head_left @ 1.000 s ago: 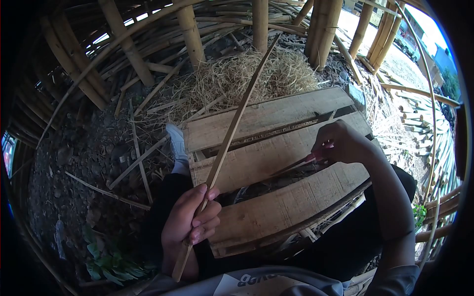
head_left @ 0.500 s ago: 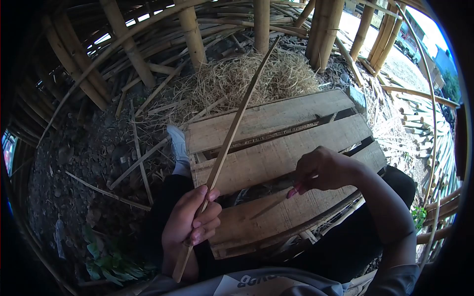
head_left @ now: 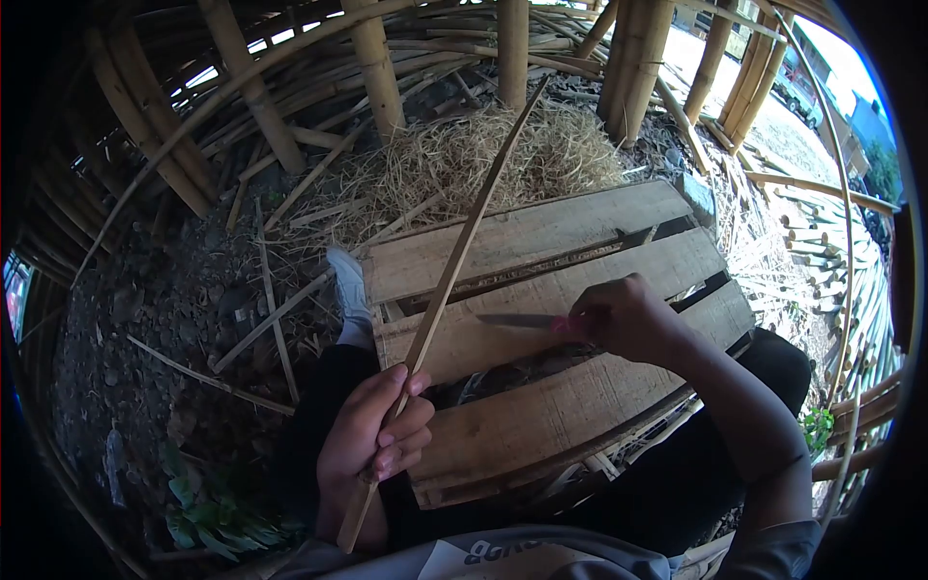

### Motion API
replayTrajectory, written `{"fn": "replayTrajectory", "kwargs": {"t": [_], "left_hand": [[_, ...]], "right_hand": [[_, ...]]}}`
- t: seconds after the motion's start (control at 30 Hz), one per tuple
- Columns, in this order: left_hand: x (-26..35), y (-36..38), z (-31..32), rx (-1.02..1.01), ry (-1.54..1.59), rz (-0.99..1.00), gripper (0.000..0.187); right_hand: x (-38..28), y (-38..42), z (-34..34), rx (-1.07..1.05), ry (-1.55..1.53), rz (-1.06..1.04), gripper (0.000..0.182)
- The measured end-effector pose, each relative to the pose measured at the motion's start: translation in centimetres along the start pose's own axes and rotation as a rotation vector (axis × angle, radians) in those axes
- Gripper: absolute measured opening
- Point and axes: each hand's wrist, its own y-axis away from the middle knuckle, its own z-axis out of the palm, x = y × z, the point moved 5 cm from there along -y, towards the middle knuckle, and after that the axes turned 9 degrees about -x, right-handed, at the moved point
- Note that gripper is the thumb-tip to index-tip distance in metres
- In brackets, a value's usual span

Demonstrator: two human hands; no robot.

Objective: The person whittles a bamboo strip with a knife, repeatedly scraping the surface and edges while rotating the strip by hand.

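Bamboo strip [head_left: 454, 261] base hidden in left hand [head_left: 372, 440].

The left hand [head_left: 372, 440] grips a bamboo strip [head_left: 454, 261] slanting over the pallet [head_left: 541, 387]; the right hand [head_left: 628, 319] holds a knife [head_left: 517, 320] above the pallet.

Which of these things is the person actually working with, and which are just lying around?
In use:
left hand gripping a long thin bamboo strip
right hand holding a pink-handled knife

Lying about:
weathered wooden pallet
heap of dry straw
thick bamboo poles
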Motion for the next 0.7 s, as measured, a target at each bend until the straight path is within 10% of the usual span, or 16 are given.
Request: {"fn": "replayTrajectory", "kwargs": {"t": [0.13,0.33,0.53,0.6,0.7], "left_hand": [[-0.1,-0.1,0.1,-0.002,-0.011,0.002,0.027],[0.1,0.0,0.2,0.008,-0.017,0.004,0.027],[0.0,-0.1,0.0,0.009,-0.034,0.010,0.027],[0.1,-0.2,0.0,-0.007,-0.030,0.013,0.027],[0.2,0.0,0.0,-0.009,-0.019,0.006,0.027]], "right_hand": [[2.2,-0.5,-1.7,0.260,0.106,0.178,0.011],[-2.6,-0.4,1.4,-0.041,-0.045,-0.340,0.010],[2.3,-1.6,-0.5,0.232,0.175,-0.008,0.021],[-0.7,-1.1,0.1,0.307,0.035,-0.308,0.027],[-2.4,-0.6,1.8,0.009,0.160,-0.317,0.032]]}}
